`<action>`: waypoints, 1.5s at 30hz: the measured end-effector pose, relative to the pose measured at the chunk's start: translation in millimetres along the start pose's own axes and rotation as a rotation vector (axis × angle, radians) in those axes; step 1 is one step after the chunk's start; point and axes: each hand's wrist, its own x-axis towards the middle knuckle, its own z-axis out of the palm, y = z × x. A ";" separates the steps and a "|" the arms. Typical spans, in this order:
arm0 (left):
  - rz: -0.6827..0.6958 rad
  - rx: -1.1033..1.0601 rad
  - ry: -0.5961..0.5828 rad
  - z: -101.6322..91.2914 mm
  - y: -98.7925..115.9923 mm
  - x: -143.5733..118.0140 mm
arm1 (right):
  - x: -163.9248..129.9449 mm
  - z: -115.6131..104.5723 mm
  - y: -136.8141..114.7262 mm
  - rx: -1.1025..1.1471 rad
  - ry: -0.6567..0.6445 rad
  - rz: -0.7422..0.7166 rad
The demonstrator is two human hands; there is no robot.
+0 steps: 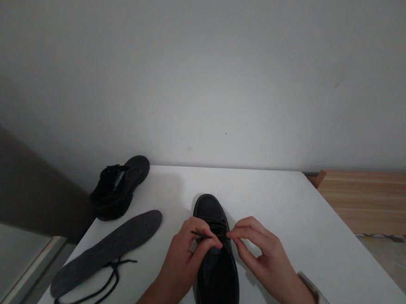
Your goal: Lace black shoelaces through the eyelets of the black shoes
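Observation:
A black shoe (217,285) stands on the white table, toe pointing away from me and its opening nearest me. Over its upper, my left hand (192,254) pinches a dark shoelace (201,235) between thumb and fingers, with a short end sticking out to the left. To the right of the shoe, my right hand (262,254) pinches the lace at the eyelet edge with thumb and forefinger. Several lace rows cross the shoe near the toe. The lace between the two hands is partly hidden by my fingers.
A second black shoe (113,190) sits at the table's back left corner. In front of it lie a dark grey insole (108,246) and a loose black lace (95,295). The white table (279,202) meets a wall; a wooden board (373,200) is beyond its right edge.

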 end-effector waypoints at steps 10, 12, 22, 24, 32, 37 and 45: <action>0.169 0.254 -0.043 2.6 11.9 12.4 | 7.9 -0.8 -23.3 0.025 -0.018 -0.205; 0.234 0.280 -0.044 1.5 14.2 11.3 | 8.8 2.0 -22.2 0.016 -0.006 -0.227; 0.129 0.084 0.032 2.7 14.8 5.8 | 7.1 2.2 -13.3 -0.168 0.002 -0.135; 0.114 0.069 0.053 4.3 15.5 4.8 | 5.8 0.7 -15.2 -0.191 -0.002 -0.136; -0.017 0.050 0.028 2.8 15.3 4.3 | 2.6 -5.5 -15.2 -0.195 -0.142 -0.180; 0.026 0.090 0.034 5.7 16.5 5.5 | 3.7 -4.4 -12.9 -0.236 -0.149 -0.142; 0.383 0.452 0.080 14.0 17.6 2.8 | 1.6 16.4 -11.5 -0.050 -0.062 -0.040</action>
